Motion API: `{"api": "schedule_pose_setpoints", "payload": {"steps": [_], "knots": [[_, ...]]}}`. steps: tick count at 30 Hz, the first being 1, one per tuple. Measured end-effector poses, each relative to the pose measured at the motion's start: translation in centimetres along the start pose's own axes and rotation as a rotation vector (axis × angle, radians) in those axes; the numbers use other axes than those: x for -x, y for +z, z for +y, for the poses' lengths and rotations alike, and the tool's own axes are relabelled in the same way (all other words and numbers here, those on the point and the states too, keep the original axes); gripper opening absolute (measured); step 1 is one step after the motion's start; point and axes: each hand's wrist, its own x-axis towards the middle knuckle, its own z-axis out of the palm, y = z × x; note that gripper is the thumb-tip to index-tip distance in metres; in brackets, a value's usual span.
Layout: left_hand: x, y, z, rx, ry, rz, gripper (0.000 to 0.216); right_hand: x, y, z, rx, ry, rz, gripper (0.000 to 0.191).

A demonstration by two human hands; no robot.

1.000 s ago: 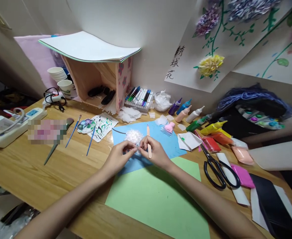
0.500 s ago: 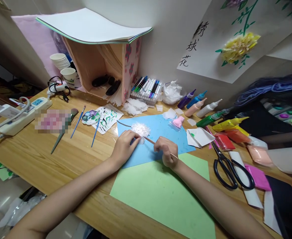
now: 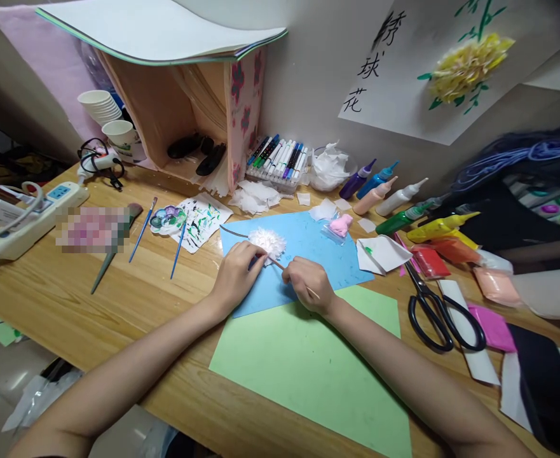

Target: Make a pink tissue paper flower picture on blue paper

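Note:
A fluffy white flower (image 3: 267,243) with a thin dark stem (image 3: 233,231) lies on the blue sheet (image 3: 341,261). At its lower left edge, my left hand (image 3: 239,270) is closed, thumb and forefinger pinched on the flower; its other fingers are partly hidden. My right hand (image 3: 308,283) grips a thin brown stick (image 3: 276,263), whose tip meets the flower's lower edge beside my left fingertips. The stick's pale other end pokes out under the right hand. Under the right wrist spreads a green sheet (image 3: 308,369).
Black scissors (image 3: 444,312), clay packets (image 3: 494,326) and paint bottles (image 3: 403,198) line the right. Pink clay (image 3: 341,224) sits on the blue sheet. Brushes (image 3: 178,251) and a power strip (image 3: 32,222) are at left. Markers (image 3: 280,159) stand behind, beside a box (image 3: 232,127).
My right hand has moved left, bringing the stick closer to the flower and my left fingers. A small white piece below the flower shows less now. The whole view has shifted slightly.

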Motion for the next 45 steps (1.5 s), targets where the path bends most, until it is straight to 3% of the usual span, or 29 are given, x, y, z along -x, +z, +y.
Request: {"api": "schedule_pose_setpoints", "payload": {"steps": [10,12,17,20,26,33,41,45], "knots": [[-0.2,0.0,-1.3,0.016,-0.281,0.078,0.017,0.1,0.6,0.0,-0.05,0.117,0.022,0.04],[-0.2,0.0,-1.3,0.003,-0.279,0.066,0.017,-0.7,0.6,-0.3,-0.065,0.215,0.046,0.043],[-0.4,-0.1,-1.2,-0.011,-0.278,0.043,0.017,-5.3,0.2,-0.3,-0.113,0.622,0.042,0.052],[-0.4,-0.1,-1.1,-0.015,-0.278,0.038,0.016,-7.4,0.0,0.2,-0.161,0.733,0.042,0.054],[-0.3,0.0,-1.2,-0.016,-0.27,0.043,0.016,-6.2,-0.3,-0.3,-0.276,0.672,0.031,0.057],[-0.3,-0.1,-1.2,-0.012,-0.262,0.053,0.018,-4.2,-0.2,-0.7,-0.229,0.553,0.06,0.054],[-0.3,-0.1,-1.2,-0.036,-0.255,0.051,0.018,-6.3,0.6,-0.6,0.007,0.508,-0.032,0.052],[-0.2,-0.1,-1.5,-0.005,-0.266,0.058,0.019,-6.8,-0.8,-0.4,-0.132,0.548,-0.031,0.057]]}}
